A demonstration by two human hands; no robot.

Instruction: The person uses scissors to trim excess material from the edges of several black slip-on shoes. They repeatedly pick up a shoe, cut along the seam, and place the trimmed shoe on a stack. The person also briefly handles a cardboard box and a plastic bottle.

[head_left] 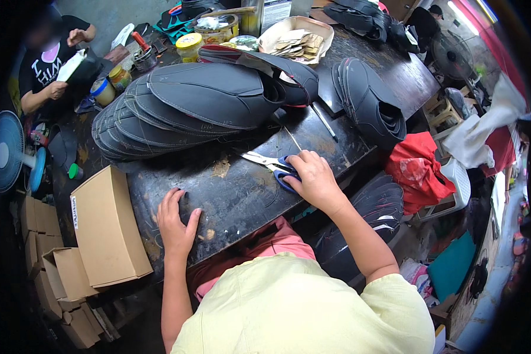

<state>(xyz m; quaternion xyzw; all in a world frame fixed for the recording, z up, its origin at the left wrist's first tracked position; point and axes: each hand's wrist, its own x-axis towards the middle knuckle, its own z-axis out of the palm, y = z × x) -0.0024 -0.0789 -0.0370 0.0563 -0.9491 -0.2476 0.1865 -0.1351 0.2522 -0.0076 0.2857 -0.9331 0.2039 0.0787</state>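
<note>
The left hand [177,227] lies palm down by the front edge of the worktop [218,192], fingers spread and holding nothing. A little further in, the right hand [315,180] has its thumb and fingers at the blue handles of the scissors [272,164] (how firmly, I cannot tell). If that hold is loose, a pull toward the front edge could let the scissors slip; pushed forward, their tips could scratch the stack of black pieces [200,97] just beyond. The scissors lie ahead and to the right of the left hand, directly under the right fingertips, blades pointing left. Past the stack, toward the far edge, sits a tub [271,40] of scraps [298,44].
</note>
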